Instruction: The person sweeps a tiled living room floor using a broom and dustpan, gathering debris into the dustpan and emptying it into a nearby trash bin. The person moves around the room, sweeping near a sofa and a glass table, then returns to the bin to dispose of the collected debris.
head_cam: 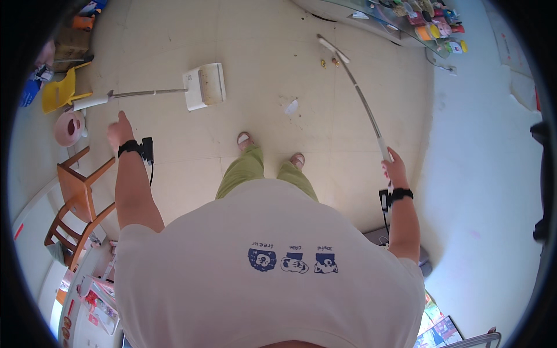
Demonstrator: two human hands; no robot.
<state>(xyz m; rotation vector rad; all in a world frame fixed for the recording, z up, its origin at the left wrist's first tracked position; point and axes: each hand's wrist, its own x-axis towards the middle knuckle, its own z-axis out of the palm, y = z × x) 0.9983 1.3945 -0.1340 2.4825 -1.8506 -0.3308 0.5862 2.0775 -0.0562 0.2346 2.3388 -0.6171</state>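
My right hand (395, 167) is closed around the white grip of a long-handled floor sweeper (367, 104), whose narrow head lies on the floor at the upper right. Two small yellow-brown scraps (323, 64) lie beside that head. On the left, my left hand (120, 130) holds nothing clearly visible; its fingers look partly curled. Just beyond it is the white grip of a long-handled dustpan (204, 86), apart from the hand. Dark debris shows in the pan. A pale scrap (291, 107) with specks around it lies on the floor ahead of my feet.
A wooden chair (77, 193) stands at the left, near a pink pot-like container (69, 128) and a yellow dustpan (61, 90). A glass-topped stand (404, 26) with jars is at the upper right. A pale wall (474, 143) runs along the right side.
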